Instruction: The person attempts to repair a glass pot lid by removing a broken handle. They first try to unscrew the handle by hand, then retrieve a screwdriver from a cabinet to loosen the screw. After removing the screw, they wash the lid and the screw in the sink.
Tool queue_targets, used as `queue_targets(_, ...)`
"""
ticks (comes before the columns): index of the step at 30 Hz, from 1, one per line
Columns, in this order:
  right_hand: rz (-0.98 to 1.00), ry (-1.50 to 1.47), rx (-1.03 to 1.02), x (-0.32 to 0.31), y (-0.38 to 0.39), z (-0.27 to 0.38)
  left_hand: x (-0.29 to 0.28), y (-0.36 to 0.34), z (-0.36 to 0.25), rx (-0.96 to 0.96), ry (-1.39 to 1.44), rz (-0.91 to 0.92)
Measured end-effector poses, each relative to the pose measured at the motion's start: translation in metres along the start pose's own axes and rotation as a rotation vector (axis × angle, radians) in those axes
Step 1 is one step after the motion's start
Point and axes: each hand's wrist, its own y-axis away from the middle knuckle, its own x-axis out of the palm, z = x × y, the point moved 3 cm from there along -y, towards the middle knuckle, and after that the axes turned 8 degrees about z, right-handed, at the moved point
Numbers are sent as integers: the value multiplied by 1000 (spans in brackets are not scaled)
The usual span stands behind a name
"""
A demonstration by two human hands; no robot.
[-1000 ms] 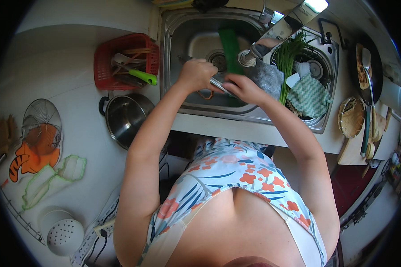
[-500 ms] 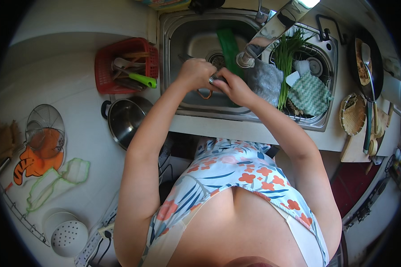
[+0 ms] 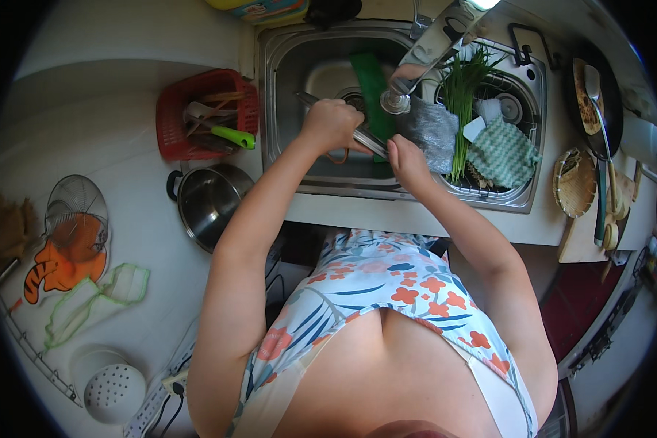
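Observation:
Both my hands are over the steel sink (image 3: 285, 80). My left hand (image 3: 332, 124) is closed around a long metal utensil (image 3: 365, 139) that crosses the basin. My right hand (image 3: 405, 160) grips the same utensil at its nearer end, just below the tap spout (image 3: 423, 55). I cannot tell what kind of utensil it is. A green board (image 3: 369, 77) lies in the basin behind my hands. A grey scouring cloth (image 3: 434, 131) hangs on the divider right of my right hand.
A drainer basket with green chives (image 3: 463, 95) and a checked cloth (image 3: 504, 153) fills the right basin. A red basket of utensils (image 3: 204, 109) and a steel pot (image 3: 208, 201) stand left of the sink. A pan (image 3: 598, 95) sits at the right. A white colander (image 3: 113, 394) lies low left.
My hands have shifted slightly within the basin and the utensil now angles more toward the right. The head camera has tilted, so the sink sits a little differently in view.

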Motion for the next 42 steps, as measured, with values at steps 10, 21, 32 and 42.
queue_targets(10, 103, -74, -26, -11, -12, 8, -13, 7, 10, 47, 115, -192)
queue_targets(21, 118, 13, -11, 10, -28, 38, 21, 22, 64, -253, 545, -529)
queue_targets(32, 57, 21, 82, 16, -22, 27, 14, 16, 63, -225, 498, -562)
queue_targets(42, 22, 174, 113, 12, -36, 42, 16, 9, 68, -219, 473, -508)
